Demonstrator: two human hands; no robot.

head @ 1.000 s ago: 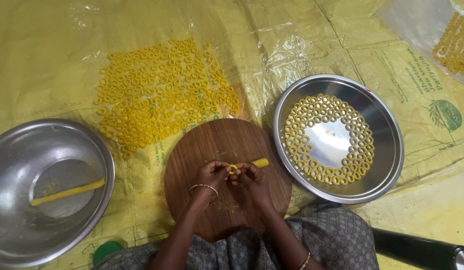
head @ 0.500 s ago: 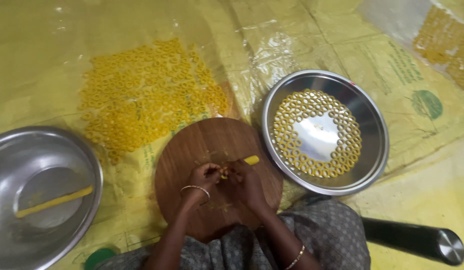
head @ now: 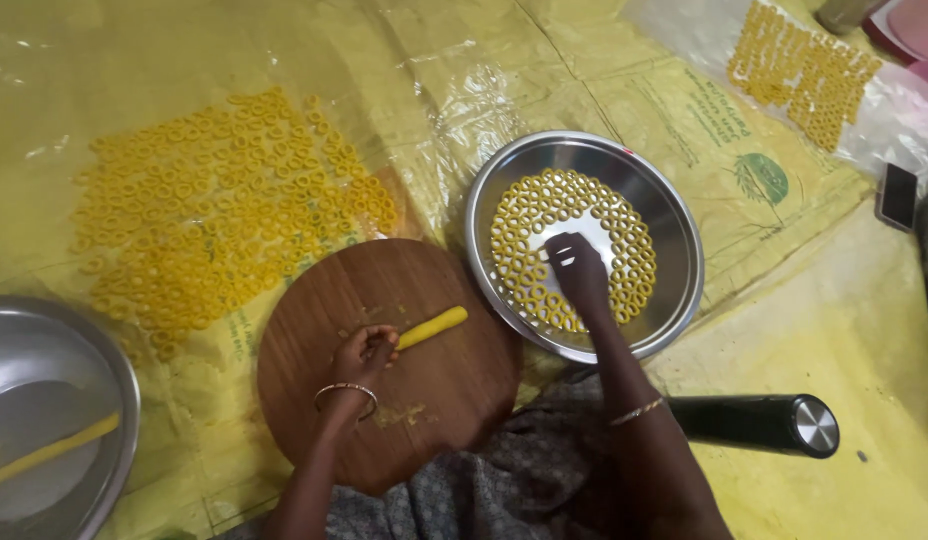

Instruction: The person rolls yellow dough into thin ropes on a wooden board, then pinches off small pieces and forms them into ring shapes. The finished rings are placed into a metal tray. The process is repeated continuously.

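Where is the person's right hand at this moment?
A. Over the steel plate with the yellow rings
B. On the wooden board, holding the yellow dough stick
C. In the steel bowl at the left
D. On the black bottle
A: the right hand reaches over the steel plate, above its yellow rings, while the left hand holds the dough stick on the wooden board.

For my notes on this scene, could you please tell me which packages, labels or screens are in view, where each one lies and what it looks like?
Yellow sack sheet: spread flat beyond the steel bowl, yellow with dark print.
Round green emblem: printed on that sheet, right of the bowl.
Phone: at the right edge, a dark rectangle with a blank screen.
Clear plastic sheet: crinkled, over the sacks, no label visible.
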